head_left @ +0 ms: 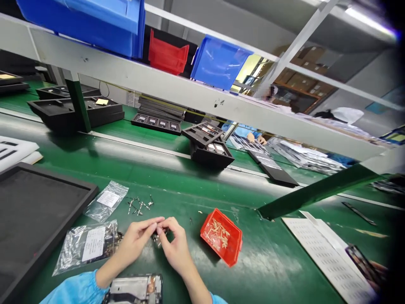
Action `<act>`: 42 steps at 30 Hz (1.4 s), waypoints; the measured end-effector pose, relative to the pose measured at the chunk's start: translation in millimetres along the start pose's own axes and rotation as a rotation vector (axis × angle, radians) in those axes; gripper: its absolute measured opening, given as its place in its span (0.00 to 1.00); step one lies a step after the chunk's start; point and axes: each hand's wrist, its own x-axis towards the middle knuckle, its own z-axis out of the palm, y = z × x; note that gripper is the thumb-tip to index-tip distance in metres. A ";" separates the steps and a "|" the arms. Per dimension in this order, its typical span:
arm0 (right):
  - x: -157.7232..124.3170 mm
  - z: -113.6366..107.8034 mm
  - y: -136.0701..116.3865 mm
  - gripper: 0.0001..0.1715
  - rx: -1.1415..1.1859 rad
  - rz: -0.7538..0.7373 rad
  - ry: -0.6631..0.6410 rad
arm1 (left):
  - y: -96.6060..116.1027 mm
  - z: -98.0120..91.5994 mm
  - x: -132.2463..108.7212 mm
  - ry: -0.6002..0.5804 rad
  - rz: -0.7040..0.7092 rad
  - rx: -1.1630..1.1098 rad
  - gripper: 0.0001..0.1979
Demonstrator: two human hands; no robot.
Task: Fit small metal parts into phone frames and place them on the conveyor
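My left hand (136, 240) and my right hand (175, 245) meet over the green mat, fingertips pinched together on a small metal part (156, 238) between them. A small red bin (221, 236) with several thin gold pins lies just right of my right hand. Several loose metal pins (139, 205) lie on the mat beyond my left hand. Two clear plastic bags (106, 202) (87, 245) with white labels lie to the left. An opened device frame (136, 289) lies below my wrists at the near edge.
A large black tray (19, 236) fills the left. Stacked black trays (209, 147) with small parts sit on the green belt beyond. A white perforated sheet (329, 257) lies at right. Blue and red bins (218, 61) stand on the shelf above. Another person's hands (256, 137) work across the belt.
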 end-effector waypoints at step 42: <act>-71.0 -105.7 9.8 0.15 -0.714 -0.366 0.042 | 16.8 1.7 -1.9 -0.574 -0.603 -0.451 0.36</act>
